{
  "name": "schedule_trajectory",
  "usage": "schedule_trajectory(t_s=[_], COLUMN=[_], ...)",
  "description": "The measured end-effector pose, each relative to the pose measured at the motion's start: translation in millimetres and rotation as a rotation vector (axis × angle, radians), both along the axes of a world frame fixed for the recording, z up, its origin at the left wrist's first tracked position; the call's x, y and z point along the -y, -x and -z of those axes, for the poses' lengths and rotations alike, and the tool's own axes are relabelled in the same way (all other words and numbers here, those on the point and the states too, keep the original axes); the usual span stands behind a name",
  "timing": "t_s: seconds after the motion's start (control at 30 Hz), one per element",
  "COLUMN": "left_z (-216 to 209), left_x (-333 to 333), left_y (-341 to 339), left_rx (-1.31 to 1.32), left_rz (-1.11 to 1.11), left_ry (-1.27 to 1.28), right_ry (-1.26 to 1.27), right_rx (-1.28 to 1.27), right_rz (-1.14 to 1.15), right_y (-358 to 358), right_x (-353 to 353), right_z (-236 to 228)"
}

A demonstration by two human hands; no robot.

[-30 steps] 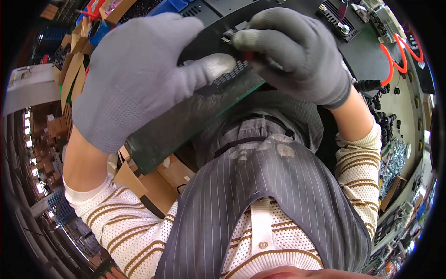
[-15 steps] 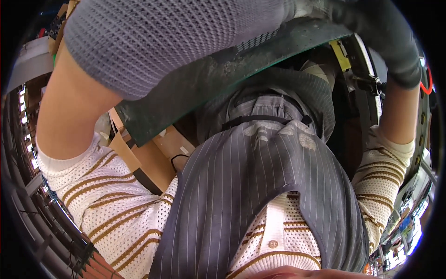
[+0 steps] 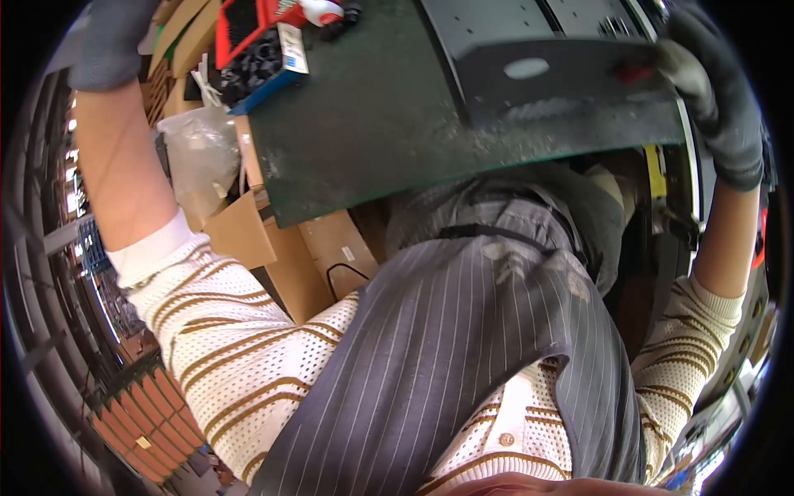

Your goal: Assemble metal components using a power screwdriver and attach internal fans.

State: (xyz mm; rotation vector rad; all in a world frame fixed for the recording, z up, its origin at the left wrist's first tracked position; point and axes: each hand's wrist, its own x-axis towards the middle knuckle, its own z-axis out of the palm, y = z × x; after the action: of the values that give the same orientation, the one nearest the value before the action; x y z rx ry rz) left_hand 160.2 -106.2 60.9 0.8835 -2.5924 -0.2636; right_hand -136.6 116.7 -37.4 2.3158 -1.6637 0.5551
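Note:
My right hand, in a dark glove, is at the right end of a flat dark panel with an oval hole. Its fingers look closed on the panel's edge, though they are smeared by motion. A blurred red patch shows on the panel beside the fingertips; I cannot make out what it is. The panel lies over the dark green worktop. My left hand, in a grey knitted glove, is at the upper left, near cardboard flaps. Its fingers are cut off by the picture's edge, so their hold is hidden.
On the worktop's far left are a red tray, a blue box of small black parts and a red-and-white container. A clear plastic bag and an open cardboard box are beside the left edge. A yellow piece is beneath the right side.
My left arm has swung from across the worktop to the upper left, uncovering trays and the panel. My right hand has moved slightly lower in the picture. The view has shifted too.

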Motion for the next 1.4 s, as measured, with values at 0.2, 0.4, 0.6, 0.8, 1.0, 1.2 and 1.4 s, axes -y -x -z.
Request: schedule_trajectory(t_s=[0.2, 0.4, 0.6, 0.8, 1.0, 1.2, 1.4], left_z=[47.7, 107.7, 185.6, 228.8, 224.3, 218.6, 214.6], left_x=[105.5, 127.5, 202.7, 248.0, 256.0, 276.5, 279.3], left_y=[-196.5, -256.4, -300.6, -311.3, -267.2, -255.7, -239.0], left_rx=[0.096, 0.186, 0.098, 0.174, 0.252, 0.591, 0.612], left_rz=[-0.612, -0.734, -0.930, -1.133, -1.032, -1.187, -1.206], left_ry=[-0.217, -0.097, -0.019, -0.204, 0.143, -0.023, -0.091], right_ry=[-0.048, -0.031, -0.030, -0.053, -0.016, -0.040, -0.040], right_rx=[-0.042, 0.146, 0.083, 0.003, 0.100, 0.131, 0.110], right_rz=[0.069, 0.120, 0.268, 0.294, 0.269, 0.267, 0.271], right_y=[3.5, -0.7, 1.3, 3.9, -8.7, -2.3, -4.3], right_x=[-18.7, -42.4, -54.2, -59.5, -51.1, -59.0, -58.5], right_z=[2.5, 3.0, -6.2, -10.2, -9.4, -14.0, -19.2])
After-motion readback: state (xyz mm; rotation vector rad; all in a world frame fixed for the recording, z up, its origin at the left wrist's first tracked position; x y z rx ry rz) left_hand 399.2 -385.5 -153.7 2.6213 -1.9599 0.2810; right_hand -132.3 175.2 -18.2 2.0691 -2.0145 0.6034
